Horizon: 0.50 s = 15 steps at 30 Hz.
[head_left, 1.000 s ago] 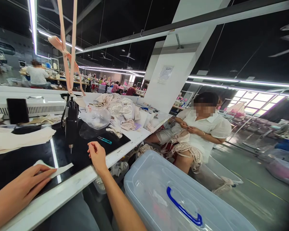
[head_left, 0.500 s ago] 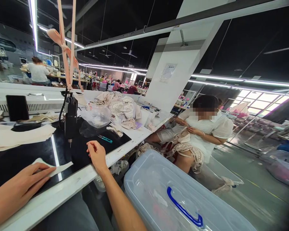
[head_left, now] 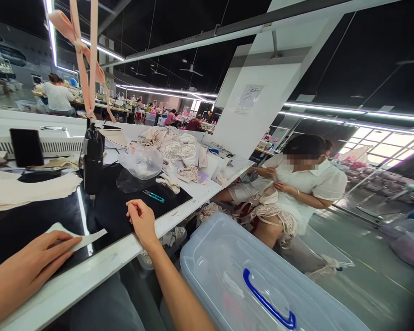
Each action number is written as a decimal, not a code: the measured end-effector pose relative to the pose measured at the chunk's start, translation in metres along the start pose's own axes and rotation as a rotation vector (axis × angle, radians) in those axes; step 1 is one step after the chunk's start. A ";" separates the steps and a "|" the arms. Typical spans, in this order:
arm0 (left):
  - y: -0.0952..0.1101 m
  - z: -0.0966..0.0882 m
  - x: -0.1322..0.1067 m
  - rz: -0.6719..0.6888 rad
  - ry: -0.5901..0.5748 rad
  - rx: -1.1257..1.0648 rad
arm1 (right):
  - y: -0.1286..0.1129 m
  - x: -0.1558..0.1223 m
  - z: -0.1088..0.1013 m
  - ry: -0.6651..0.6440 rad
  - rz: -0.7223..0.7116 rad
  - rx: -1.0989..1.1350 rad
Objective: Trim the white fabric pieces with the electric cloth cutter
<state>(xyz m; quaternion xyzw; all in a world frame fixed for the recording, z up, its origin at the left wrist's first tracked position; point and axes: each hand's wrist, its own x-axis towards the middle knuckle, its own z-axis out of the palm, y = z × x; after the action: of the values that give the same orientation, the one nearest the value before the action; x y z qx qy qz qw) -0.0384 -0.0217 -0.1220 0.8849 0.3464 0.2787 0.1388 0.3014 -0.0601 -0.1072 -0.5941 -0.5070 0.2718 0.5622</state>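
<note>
My left hand (head_left: 27, 266) lies flat, fingers (head_left: 60, 241) stretched out, pressing a white fabric strip (head_left: 88, 237) onto the black worktop (head_left: 113, 211) near its front edge. Past the hanging black tool (head_left: 92, 161), my right hand (head_left: 142, 221) rests on the worktop, fingers curled shut, nothing visible in them. Teal scissors (head_left: 154, 196) lie just beyond; a clear lidded bin (head_left: 227, 257) sits further right.

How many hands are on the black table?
2. The left hand presses a white fabric strip near the front edge; the right hand rests by that edge, near the teal snips. A seated co-worker's hands are not on it.
</note>
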 end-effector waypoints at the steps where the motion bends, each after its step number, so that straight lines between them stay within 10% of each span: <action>1: 0.002 -0.001 -0.001 -0.003 -0.006 0.003 | -0.001 -0.001 0.000 0.000 -0.003 -0.003; 9: 0.001 -0.001 0.002 0.044 -0.012 -0.019 | -0.011 -0.005 -0.007 0.015 0.038 -0.069; 15: 0.052 -0.029 0.013 0.133 -0.090 0.001 | -0.034 -0.014 -0.022 0.048 0.010 0.004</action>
<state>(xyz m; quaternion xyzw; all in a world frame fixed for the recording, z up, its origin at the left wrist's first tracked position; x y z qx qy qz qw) -0.0201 -0.0488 -0.0706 0.9177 0.2804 0.2470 0.1351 0.3065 -0.0859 -0.0740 -0.6018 -0.4899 0.2613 0.5740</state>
